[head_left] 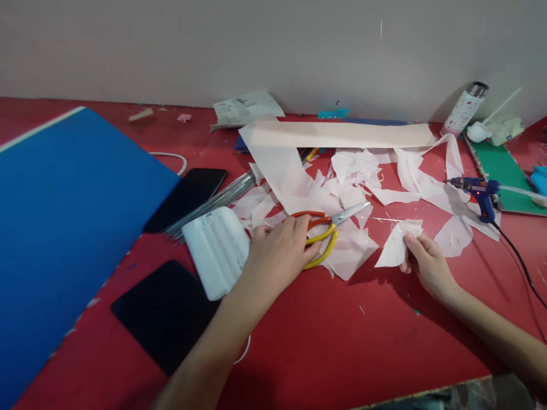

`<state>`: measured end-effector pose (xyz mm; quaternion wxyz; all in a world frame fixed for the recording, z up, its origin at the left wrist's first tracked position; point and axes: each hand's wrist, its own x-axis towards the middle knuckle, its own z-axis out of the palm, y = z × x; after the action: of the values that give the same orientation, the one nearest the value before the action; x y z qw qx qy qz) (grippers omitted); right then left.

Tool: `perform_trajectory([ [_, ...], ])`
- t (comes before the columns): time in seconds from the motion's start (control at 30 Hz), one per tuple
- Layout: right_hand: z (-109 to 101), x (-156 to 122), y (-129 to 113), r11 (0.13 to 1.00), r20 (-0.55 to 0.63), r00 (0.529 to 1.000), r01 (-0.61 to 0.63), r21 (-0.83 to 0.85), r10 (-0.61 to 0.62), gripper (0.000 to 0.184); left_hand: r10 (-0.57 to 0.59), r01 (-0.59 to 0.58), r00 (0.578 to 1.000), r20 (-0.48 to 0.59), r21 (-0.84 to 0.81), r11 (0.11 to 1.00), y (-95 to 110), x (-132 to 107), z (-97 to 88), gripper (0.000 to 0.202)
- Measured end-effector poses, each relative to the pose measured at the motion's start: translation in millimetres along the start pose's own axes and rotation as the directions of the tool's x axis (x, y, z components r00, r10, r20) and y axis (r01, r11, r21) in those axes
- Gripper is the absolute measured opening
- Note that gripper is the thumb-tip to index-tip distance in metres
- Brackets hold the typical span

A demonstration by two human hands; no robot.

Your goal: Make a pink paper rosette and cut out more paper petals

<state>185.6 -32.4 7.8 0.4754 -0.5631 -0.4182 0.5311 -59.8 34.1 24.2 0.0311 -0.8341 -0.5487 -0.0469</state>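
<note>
My left hand (284, 245) is closed around the handles of a pair of scissors (350, 212), one loop red and one yellow. The metal blades point right, over pale scraps. In the fingers of my right hand (427, 262) is a white petal-shaped piece of crepe paper (397, 245), pinched at its right side. A thin pale wire (384, 219) sticks out leftward near its top edge; whether it is attached I cannot tell. Beneath and behind the scissors lie several cut pale pink paper pieces (350, 250). A long paper strip (363, 135) stretches across the back.
A blue glue gun (481, 196) with its cord lies right, by a green board (508, 173) and a patterned bottle (465, 108). At left are a blue board (81, 228), a phone (192, 193), a black tablet-like slab (166, 310), a white case (217, 250) and thin wires (222, 196).
</note>
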Motion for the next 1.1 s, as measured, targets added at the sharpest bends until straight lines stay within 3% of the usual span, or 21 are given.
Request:
perform_trajectory([
  [0.13, -2.7, 2.9, 0.4, 1.000, -0.067, 0.998, 0.019, -0.006, -0.019, 0.040, -0.088, 0.083, 0.996, -0.025, -0.161, 0.983, -0.9, 0.6, -3.5, 0.020],
  [0.23, -6.4, 4.8, -0.1, 0.998, -0.158, 0.986, 0.061, -0.001, -0.060, 0.040, -0.128, 0.112, 0.987, -0.094, -0.163, 0.980, -2.4, 2.3, -10.5, 0.023],
  [0.3, -9.1, 5.4, -0.9, 0.996, -0.240, 0.967, 0.094, 0.005, -0.090, 0.038, -0.170, 0.151, 0.981, -0.097, -0.176, 0.973, -3.3, 2.4, -15.2, 0.028],
  [0.4, -12.5, 5.3, -2.2, 0.987, -0.336, 0.929, 0.160, -0.010, -0.154, 0.034, -0.203, 0.169, 0.977, -0.070, -0.331, 0.928, -0.7, -0.5, -21.3, 0.025],
  [0.5, -14.5, 4.6, -3.1, 0.972, -0.373, 0.897, 0.224, -0.075, -0.236, 0.032, -0.043, 0.008, 0.997, -0.062, -0.479, 0.878, 7.8, -6.0, -25.5, 0.017],
  [0.73, -17.0, 3.4, -6.5, 0.933, -0.487, 0.803, 0.350, -0.081, -0.343, 0.033, 0.277, -0.292, 0.956, -0.096, -0.371, 0.881, 31.0, -13.4, -23.2, 0.037],
  [0.87, -17.1, 0.1, -7.3, 0.903, -0.448, 0.784, 0.377, -0.206, -0.430, 0.035, 0.307, -0.306, 0.950, -0.052, -0.334, 0.892, 43.6, -11.3, -27.6, 0.035],
  [1.0, -12.6, -5.8, -7.2, 0.856, -0.286, 0.817, 0.417, -0.307, -0.501, 0.038, 0.310, -0.299, 0.951, -0.010, -0.301, 0.905, 53.8, -7.9, -34.6, 0.035],
  [1.1, -9.6, -10.0, -6.9, 0.806, -0.216, 0.808, 0.443, -0.392, -0.549, 0.036, 0.313, -0.296, 0.949, 0.026, -0.263, 0.918, 60.5, -6.3, -37.2, 0.035],
])
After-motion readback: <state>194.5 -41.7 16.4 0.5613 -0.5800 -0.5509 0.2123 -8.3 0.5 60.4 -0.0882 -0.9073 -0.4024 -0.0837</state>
